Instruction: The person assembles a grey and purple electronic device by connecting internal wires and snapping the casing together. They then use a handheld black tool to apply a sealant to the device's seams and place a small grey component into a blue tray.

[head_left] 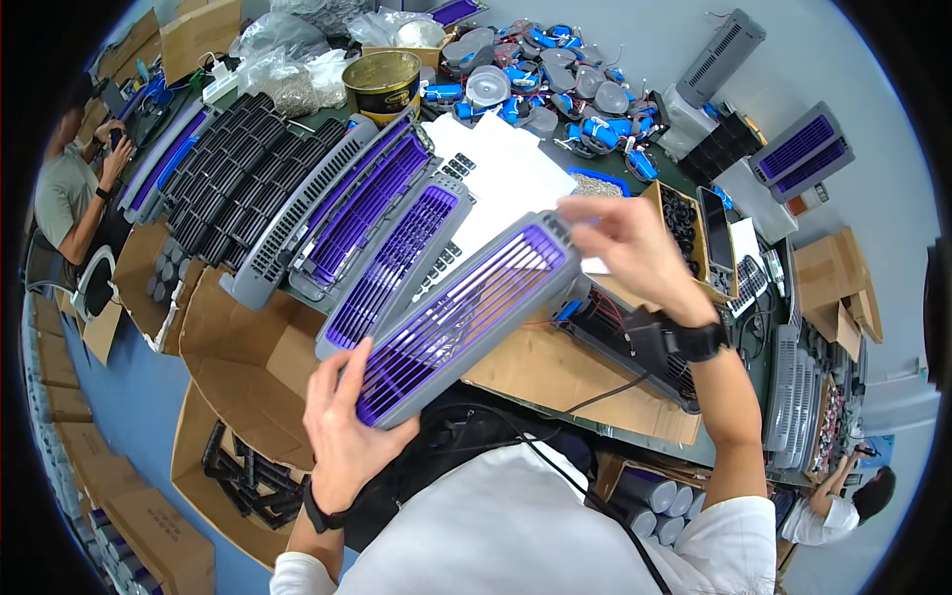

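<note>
My left hand [347,426] grips the lower end of a long grey panel [466,322] with purple slats, thumb laid along its edge. The panel is held tilted above the bench, its upper end toward the right. At that upper end my right hand [630,248] has its fingers bent in beside a small dark button pad [557,228]. Whether a small piece is between those fingers is hidden. Just left of the held panel, a similar purple-slatted panel [397,263] lies on the bench, with strips of black button pads [458,167] on white paper [506,164] beyond it.
Grey housings [297,213] and stacked black grilles [233,169] fill the left. Behind are a black tub [382,84] and a heap of blue-and-grey parts [555,79]. A dark opened housing [635,342] lies on cardboard at right. Open cartons [248,367] stand left; co-workers sit at both sides.
</note>
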Motion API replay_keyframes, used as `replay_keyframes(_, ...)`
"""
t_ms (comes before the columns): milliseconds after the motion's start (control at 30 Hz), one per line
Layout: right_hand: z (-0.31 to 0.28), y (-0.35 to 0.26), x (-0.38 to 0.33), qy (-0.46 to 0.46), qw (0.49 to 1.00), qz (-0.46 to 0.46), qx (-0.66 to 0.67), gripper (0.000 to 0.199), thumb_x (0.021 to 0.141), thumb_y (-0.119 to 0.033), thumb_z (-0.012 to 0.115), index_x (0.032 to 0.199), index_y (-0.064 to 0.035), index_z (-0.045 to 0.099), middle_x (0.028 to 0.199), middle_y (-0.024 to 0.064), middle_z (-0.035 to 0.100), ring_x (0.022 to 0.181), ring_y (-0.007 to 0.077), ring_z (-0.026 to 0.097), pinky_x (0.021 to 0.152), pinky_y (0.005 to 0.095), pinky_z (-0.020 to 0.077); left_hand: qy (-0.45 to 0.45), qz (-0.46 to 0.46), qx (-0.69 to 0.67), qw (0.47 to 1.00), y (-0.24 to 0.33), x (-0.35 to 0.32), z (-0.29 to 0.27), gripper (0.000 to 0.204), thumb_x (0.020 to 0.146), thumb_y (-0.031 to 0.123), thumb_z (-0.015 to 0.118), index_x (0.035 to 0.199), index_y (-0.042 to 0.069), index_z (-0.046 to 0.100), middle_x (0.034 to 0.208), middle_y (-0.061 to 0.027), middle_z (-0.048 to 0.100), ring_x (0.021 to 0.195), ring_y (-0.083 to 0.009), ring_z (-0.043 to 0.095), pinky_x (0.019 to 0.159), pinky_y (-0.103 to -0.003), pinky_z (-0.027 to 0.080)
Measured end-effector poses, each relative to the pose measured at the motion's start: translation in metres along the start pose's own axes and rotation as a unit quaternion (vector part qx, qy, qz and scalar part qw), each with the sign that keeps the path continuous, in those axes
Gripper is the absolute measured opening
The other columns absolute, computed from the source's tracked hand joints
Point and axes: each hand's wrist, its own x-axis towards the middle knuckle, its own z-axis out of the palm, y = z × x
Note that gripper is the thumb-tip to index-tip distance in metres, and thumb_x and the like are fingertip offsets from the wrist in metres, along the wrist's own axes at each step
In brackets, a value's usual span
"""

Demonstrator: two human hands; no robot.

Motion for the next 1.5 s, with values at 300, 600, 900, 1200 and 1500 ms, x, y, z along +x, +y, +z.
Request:
replay_keyframes(300, -0.068, -0.049, -0.066, 0.124, 0.991, -0.001, 0.056, 0.027, 0.089, -0.005, 0.07, 0.114, 0.0031, 0.067, 0.107, 0.007, 0.07, 0.095, 0.0111, 0.063, 0.086, 0.027, 0.0509, -0.073, -0.005, 0.083, 0.994, 0.019, 0.036, 0.061, 0.083, 0.059, 0.03, 0.088, 0.13, 0.0, 0.055, 0.11, -0.0217, 0.06, 0.098, -0.0383, 0.061, 0.084, -0.046, 0.052)
replay_keyframes(600, 0.006, -0.015, 0.017, -0.054, 0.996, -0.048, -0.056, 0.026, 0.084, -0.009, 0.069, 0.107, 0.0044, 0.069, 0.098, 0.0138, 0.073, 0.09, 0.0197, 0.07, 0.082, 0.0327, 0.0556, -0.102, 0.098, 0.004, 0.99, 0.011, 0.031, 0.066, 0.082, 0.067, 0.035, 0.085, 0.132, -0.002, 0.052, 0.121, -0.0228, 0.054, 0.108, -0.0407, 0.056, 0.093, -0.047, 0.046)
replay_keyframes(900, 0.125, 0.027, 0.089, -0.192, 0.948, -0.13, -0.218, 0.021, 0.07, 0.006, 0.06, 0.084, -0.001, 0.073, 0.085, 0.02, 0.071, 0.085, 0.035, 0.069, 0.075, 0.0398, 0.055, -0.132, -0.108, 0.102, 0.98, -0.054, 0.045, 0.026, 0.098, 0.052, 0.012, 0.079, 0.143, 0.007, 0.043, 0.125, -0.0239, 0.048, 0.109, -0.0455, 0.052, 0.093, -0.049, 0.047)
replay_keyframes(1200, 0.143, 0.027, 0.066, -0.279, 0.879, -0.327, -0.205, 0.01, 0.067, 0.002, 0.064, 0.077, 0.0035, 0.066, 0.086, 0.0175, 0.062, 0.088, 0.0355, 0.065, 0.073, 0.0431, 0.0541, -0.023, -0.138, 0.008, 0.99, -0.053, 0.023, -0.03, 0.087, 0.053, 0.01, 0.073, 0.137, 0.006, 0.049, 0.111, -0.0194, 0.056, 0.106, -0.0386, 0.054, 0.096, -0.043, 0.044)
replay_keyframes(1500, 0.149, 0.018, 0.066, -0.246, 0.887, -0.334, -0.205, 0.005, 0.071, 0.002, 0.063, 0.074, 0.0026, 0.06, 0.087, 0.0156, 0.06, 0.085, 0.0355, 0.063, 0.076, 0.0419, 0.0537, -0.034, -0.144, 0.049, 0.988, -0.06, -0.02, -0.058, 0.086, 0.048, 0.006, 0.07, 0.132, 0.005, 0.053, 0.109, -0.0173, 0.053, 0.103, -0.0368, 0.053, 0.094, -0.043, 0.043)
